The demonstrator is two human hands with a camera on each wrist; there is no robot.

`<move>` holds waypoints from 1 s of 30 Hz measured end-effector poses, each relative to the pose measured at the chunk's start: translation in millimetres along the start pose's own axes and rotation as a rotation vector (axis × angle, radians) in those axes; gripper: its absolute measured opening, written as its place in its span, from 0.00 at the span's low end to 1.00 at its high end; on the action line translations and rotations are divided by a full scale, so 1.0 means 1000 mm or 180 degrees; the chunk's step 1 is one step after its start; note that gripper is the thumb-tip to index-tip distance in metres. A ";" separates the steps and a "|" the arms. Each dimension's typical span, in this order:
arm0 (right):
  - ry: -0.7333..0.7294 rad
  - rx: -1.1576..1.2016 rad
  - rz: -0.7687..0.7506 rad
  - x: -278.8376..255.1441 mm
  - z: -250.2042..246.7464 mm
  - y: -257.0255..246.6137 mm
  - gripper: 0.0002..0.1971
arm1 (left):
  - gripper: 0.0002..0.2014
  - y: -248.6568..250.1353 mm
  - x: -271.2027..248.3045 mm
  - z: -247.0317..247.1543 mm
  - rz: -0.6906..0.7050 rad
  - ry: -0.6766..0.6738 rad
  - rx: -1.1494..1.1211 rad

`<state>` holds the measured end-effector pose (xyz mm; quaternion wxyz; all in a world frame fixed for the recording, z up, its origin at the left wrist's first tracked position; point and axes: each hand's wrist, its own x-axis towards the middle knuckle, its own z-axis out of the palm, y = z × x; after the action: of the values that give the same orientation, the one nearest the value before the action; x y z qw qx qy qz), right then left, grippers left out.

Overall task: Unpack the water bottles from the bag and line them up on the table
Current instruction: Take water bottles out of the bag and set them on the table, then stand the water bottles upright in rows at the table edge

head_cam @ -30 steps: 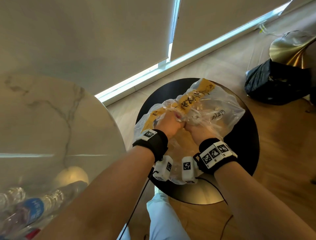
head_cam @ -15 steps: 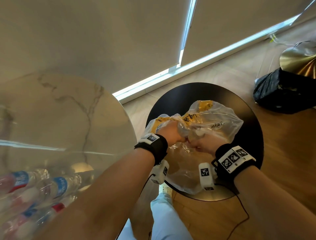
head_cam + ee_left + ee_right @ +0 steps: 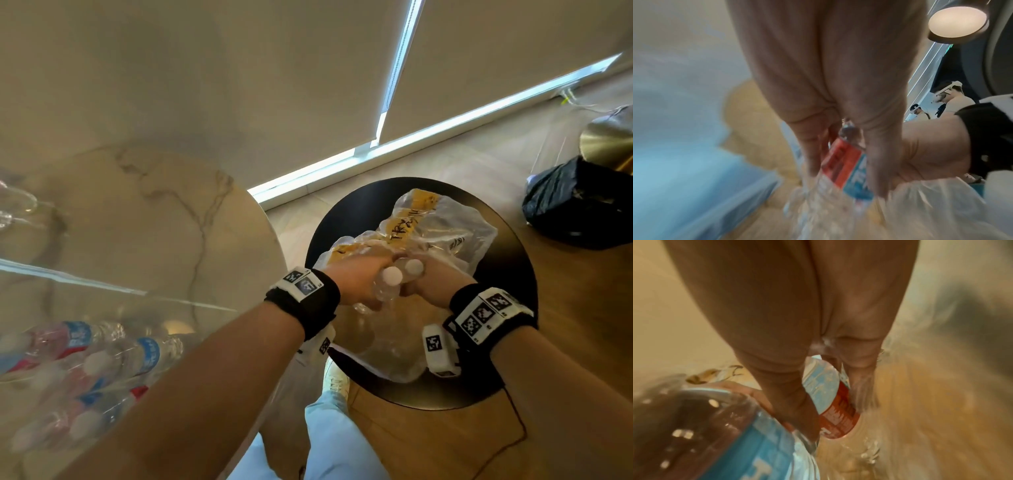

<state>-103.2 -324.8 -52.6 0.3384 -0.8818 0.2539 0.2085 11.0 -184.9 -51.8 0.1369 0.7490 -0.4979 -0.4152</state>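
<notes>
A clear plastic bag (image 3: 448, 224) with yellow print lies crumpled on a round black side table (image 3: 359, 205). Both hands reach into its mouth, side by side. My left hand (image 3: 356, 279) grips a clear water bottle (image 3: 392, 275) with a white cap; its red and blue label (image 3: 846, 164) shows between the curled fingers (image 3: 812, 154). My right hand (image 3: 436, 282) grips a second white-capped bottle (image 3: 413, 266), whose red and pale blue label (image 3: 830, 402) shows between thumb and fingers. The left hand's bottle (image 3: 725, 443) fills the lower left of the right wrist view.
A round marble table (image 3: 154, 222) stands to the left, with several water bottles (image 3: 113, 356) lying together at its near edge. A black bag (image 3: 579, 209) and a brass lamp base (image 3: 609, 140) sit on the wooden floor at right. My leg (image 3: 329, 438) is below.
Both hands have drawn nearer with the bottles, so two white caps now show above the bag's mouth. The bag has slumped flatter on the black table. The head view has shifted left.
</notes>
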 end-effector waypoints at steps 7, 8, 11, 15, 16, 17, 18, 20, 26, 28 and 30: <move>0.0608 0.0972 -0.0262 -0.020 -0.006 0.024 0.30 | 0.32 0.007 -0.026 0.011 0.0376 0.1279 -0.1112; 0.0657 0.1089 -0.0291 -0.027 -0.007 0.023 0.30 | 0.33 0.011 -0.033 0.010 0.0349 0.1387 -0.1217; 0.0669 0.1180 -0.0329 -0.048 -0.016 0.001 0.29 | 0.33 0.014 -0.064 0.002 0.0221 0.1662 -0.1456; 0.0659 0.0824 -0.0599 -0.065 -0.019 -0.058 0.27 | 0.31 0.003 -0.122 -0.010 0.0060 0.2167 -0.1691; 0.0656 0.0730 -0.0683 -0.064 -0.016 -0.074 0.26 | 0.30 -0.003 -0.137 -0.012 -0.0020 0.2351 -0.1714; 0.0622 0.0651 -0.0737 -0.064 -0.012 -0.090 0.25 | 0.28 -0.011 -0.150 -0.012 -0.0117 0.2532 -0.1750; 0.0553 0.0629 -0.0739 -0.061 -0.005 -0.107 0.25 | 0.26 -0.020 -0.162 -0.011 -0.0228 0.2715 -0.1802; 0.0366 0.0778 -0.0659 -0.047 0.017 -0.137 0.27 | 0.24 -0.043 -0.181 -0.003 -0.0542 0.3100 -0.1838; -0.0214 0.0461 -0.0649 -0.004 0.096 -0.205 0.28 | 0.23 -0.098 -0.201 0.015 -0.1626 0.3377 -0.1853; -0.0228 0.0365 -0.0688 0.000 0.110 -0.217 0.27 | 0.23 -0.112 -0.201 0.020 -0.1773 0.3289 -0.1845; -0.0165 0.0308 -0.0699 0.002 0.117 -0.222 0.27 | 0.24 -0.122 -0.202 0.026 -0.1868 0.3206 -0.1873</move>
<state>6.8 -100.3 -24.8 0.4078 -0.8812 0.1568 0.1804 36.2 51.4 -45.3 0.4337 0.8879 -0.0132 -0.1525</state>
